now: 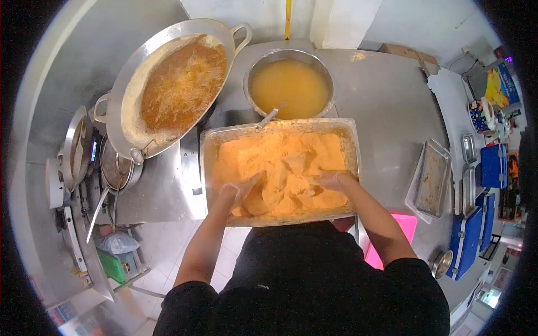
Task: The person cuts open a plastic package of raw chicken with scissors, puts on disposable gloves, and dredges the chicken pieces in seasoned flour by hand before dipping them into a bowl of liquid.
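Before me is a rectangular clear tub (358, 147) filled with orange-yellow breading flour (269, 147). My left hand (248, 187), in a clear thin glove, rests in the flour on the left side, fingers spread apart. On the right side my right hand (330, 181), gloved too, dips into the flour, its fingertips partly hidden by powder. Flour-covered lumps (296, 161) lie between the two hands; what they are under the coating cannot be made out. Whether either hand grips a piece is unclear.
A large wok (115, 109) of bubbling oil (183, 84) stands at the upper left. Behind the tub sits a metal bowl (248, 88) of yellowish liquid, a metal-handled utensil (269, 119) at its rim. Strainers (117, 168) are at left, trays (431, 176) and blue coolers (466, 239) at right.
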{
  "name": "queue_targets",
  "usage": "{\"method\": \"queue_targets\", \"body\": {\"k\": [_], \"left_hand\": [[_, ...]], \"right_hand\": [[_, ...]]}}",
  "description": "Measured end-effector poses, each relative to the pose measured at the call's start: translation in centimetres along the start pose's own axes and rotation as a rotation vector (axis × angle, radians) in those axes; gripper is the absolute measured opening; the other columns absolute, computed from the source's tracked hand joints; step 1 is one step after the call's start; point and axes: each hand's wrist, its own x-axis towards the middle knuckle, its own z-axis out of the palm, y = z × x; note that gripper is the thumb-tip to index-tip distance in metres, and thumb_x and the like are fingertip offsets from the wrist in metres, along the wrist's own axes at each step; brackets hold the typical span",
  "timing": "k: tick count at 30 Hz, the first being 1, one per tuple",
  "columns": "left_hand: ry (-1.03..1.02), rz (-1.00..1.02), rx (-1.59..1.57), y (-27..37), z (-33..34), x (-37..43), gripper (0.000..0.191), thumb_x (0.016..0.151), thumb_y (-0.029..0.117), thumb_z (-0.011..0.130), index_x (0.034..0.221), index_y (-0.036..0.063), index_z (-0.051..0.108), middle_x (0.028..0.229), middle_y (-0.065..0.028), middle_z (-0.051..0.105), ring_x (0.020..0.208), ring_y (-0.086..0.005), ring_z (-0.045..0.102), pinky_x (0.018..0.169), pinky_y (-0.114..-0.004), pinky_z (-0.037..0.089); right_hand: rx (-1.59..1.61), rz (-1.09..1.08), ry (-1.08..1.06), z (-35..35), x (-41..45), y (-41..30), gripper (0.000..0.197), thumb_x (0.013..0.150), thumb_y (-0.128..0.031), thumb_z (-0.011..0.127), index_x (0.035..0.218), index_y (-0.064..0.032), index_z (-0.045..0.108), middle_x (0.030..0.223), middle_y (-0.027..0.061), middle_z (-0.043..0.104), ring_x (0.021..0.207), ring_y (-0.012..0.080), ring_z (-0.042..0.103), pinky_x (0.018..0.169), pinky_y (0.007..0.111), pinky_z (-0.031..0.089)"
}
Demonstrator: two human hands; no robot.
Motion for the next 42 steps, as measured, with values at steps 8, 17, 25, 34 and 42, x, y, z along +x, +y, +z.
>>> {"method": "queue_targets", "body": {"k": [8,17,25,34,42], "left_hand": [[-0.070,-0.113,-1.016,3.5,5.7,6.6,0.079,0.089,0.068,0.056,0.150,0.0203,0.044,0.154,-0.0132,0.043,0.136,-0.0248,0.045,0.111,-0.039,0.037],[0.340,0.266,-0.484,-1.5,1.5,9.0,0.066,0.092,0.055,0.062,0.136,0.0069,0.056,0.131,-0.0137,0.060,0.118,-0.0249,0.057,0.098,-0.041,0.046],[0.144,0.112,-0.302,9.6,-1.2,4.9,0.072,0.092,0.062,0.058,0.136,0.0044,0.056,0.122,-0.0096,0.065,0.109,-0.0260,0.061,0.091,-0.039,0.049],[-0.121,0.010,-0.861,2.0,-0.9,1.9,0.076,0.094,0.062,0.053,0.152,0.0138,0.041,0.148,-0.0112,0.050,0.129,-0.0260,0.051,0.108,-0.038,0.042],[0.097,0.100,-0.958,-0.2,5.9,10.7,0.078,0.097,0.052,0.055,0.157,0.0110,0.027,0.152,-0.0111,0.044,0.132,-0.0270,0.049,0.109,-0.042,0.039]], "right_hand": [[0.312,0.039,0.033,3.0,4.2,-6.0,0.070,0.093,-0.053,0.062,0.144,-0.0057,0.049,0.133,0.0176,0.060,0.111,0.0231,0.059,0.091,0.037,0.049],[1.197,0.117,0.329,-0.8,4.3,-0.3,0.075,0.090,-0.048,0.068,0.148,-0.0069,0.044,0.153,0.0141,0.042,0.134,0.0248,0.044,0.108,0.038,0.040],[-0.314,-0.154,0.211,3.0,12.2,2.1,0.064,0.103,-0.028,0.041,0.159,-0.0087,0.016,0.165,0.0120,0.018,0.151,0.0279,0.021,0.124,0.040,0.018],[0.559,0.066,-0.060,3.2,5.3,4.5,0.069,0.100,-0.046,0.042,0.156,-0.0107,0.021,0.158,0.0136,0.026,0.143,0.0251,0.027,0.117,0.036,0.025],[0.016,-0.058,0.414,5.7,5.2,-3.9,0.069,0.088,-0.045,0.073,0.141,-0.0066,0.051,0.136,0.0140,0.058,0.124,0.0244,0.053,0.104,0.040,0.044]]}}
